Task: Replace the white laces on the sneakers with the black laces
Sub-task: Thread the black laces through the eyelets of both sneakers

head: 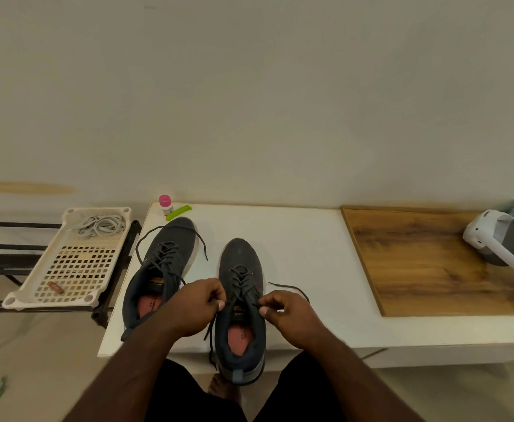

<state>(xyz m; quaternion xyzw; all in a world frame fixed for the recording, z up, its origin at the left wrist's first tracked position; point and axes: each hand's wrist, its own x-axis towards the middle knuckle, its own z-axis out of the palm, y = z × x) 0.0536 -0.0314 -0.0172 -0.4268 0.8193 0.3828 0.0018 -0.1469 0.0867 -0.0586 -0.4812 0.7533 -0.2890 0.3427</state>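
1. While both hands work at the right sneaker (241, 303), we note the left hand (193, 306) pinching a black lace (211, 330) strand at the shoe's left side, fingers curled round it.
2. We see the right hand (286, 312) pinching the other strand at the shoe's right side; its loose end trails onto the table (304, 239) just beyond the hand.
3. We record the hands apart, one on either side of the tongue, each clamped on lace.
4. Right sneaker: dark grey, laced in black, heel overhanging the near table edge, toe pointing away from us.
5. Left sneaker (161, 269): same colour, also laced in black, lying just beside the first on the white table, its lace ends loose around the toe.
6. White laces (99, 225): bundled at the far end of a perforated plastic tray (67, 269) left of the table, well apart from the shoes.
7. Also noted: a small pink-capped bottle (165, 205) and a green stick-like item (178, 212) at the table's far edge; a wooden board (426, 260) to the right, carrying a white and grey device (493, 236).
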